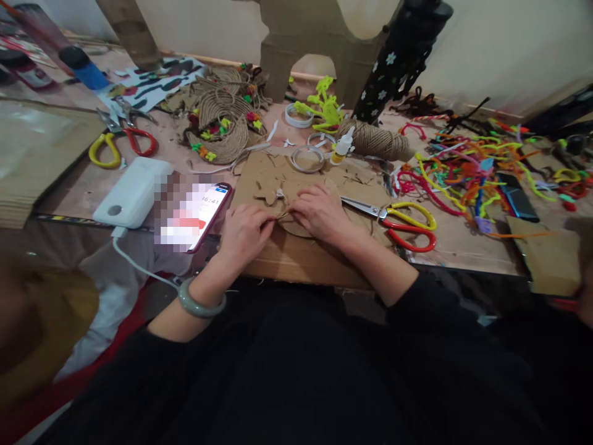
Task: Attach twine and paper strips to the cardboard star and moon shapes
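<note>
My left hand [245,230] and my right hand [319,213] meet over a cardboard board [264,259]. Fingers of both hands are pinched on a thin brown strand of twine [281,215] between them. A rounded cardboard piece [331,188] lies under my right hand, partly hidden by it. Just beyond my fingers is a small cardboard cutout [265,196]. Scissors [382,213] with one yellow and one red handle rest at the board's right side, blades pointing toward my right hand. A glue bottle [341,147] stands upright behind the board.
A lit phone [201,216] and white power bank [133,191] with a cable lie left. Behind are coiled twine pieces [222,117], tape rings [307,159], a twine roll [377,141] and a dark flowered umbrella [382,68]. Colourful pipe cleaners [482,179] spread right. Another person's clothing shows far left.
</note>
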`<state>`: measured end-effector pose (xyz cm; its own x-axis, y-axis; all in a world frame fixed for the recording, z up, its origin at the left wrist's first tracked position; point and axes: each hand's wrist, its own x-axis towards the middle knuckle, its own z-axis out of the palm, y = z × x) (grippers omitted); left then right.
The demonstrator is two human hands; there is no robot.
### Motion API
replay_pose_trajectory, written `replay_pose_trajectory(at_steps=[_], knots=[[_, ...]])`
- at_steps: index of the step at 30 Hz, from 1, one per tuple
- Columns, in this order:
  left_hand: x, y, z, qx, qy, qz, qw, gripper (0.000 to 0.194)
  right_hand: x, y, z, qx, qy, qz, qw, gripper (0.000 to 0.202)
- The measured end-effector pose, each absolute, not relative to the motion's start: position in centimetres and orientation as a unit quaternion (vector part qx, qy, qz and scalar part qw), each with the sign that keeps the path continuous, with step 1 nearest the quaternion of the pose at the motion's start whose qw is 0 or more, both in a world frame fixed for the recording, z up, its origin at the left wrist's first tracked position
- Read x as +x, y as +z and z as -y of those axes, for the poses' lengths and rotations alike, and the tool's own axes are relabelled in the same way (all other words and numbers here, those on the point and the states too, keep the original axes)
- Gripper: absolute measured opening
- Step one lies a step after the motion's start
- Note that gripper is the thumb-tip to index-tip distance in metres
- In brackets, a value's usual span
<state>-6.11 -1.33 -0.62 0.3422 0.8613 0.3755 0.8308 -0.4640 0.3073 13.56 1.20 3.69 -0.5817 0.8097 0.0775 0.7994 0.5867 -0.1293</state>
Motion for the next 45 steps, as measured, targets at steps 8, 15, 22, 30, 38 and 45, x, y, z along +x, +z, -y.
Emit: replay_pose_trajectory(at_steps=[8, 15, 22, 30, 38, 45], knots=[[-6.3, -0.9, 1.5, 0.815, 0.251, -0.520, 0.038, 0.015, 13.2, 3.5, -2.3, -0.448, 0.015, 0.892, 0.068, 0.025], [-6.3, -1.0, 1.6, 0.824, 0.251, -0.508, 0.030, 0.016, 13.9, 3.0, -1.9, -0.447, 0.007, 0.893, 0.060, 0.029], [-6.2, -1.0, 1.7, 0.832, 0.243, -0.499, 0.003, 0.017, 13.8, 3.3, -1.0, -0.443, 0.015, 0.895, 0.055, 0.032], [-6.1, -0.7, 1.7, 0.836, 0.228, -0.498, 0.003, 0.020, 14.0, 2.1, -0.7, -0.405, 0.013, 0.910, 0.089, 0.028], [-5.9, -0.6, 1.8, 0.836, 0.228, -0.499, 0.008, 0.021, 13.4, 2.1, 0.0, -0.409, -0.034, 0.909, 0.074, 0.029], [-6.0, -0.6, 1.9, 0.834, 0.241, -0.496, 0.018, 0.021, 12.9, 3.0, 0.2, -0.418, -0.023, 0.908, 0.037, 0.030]])
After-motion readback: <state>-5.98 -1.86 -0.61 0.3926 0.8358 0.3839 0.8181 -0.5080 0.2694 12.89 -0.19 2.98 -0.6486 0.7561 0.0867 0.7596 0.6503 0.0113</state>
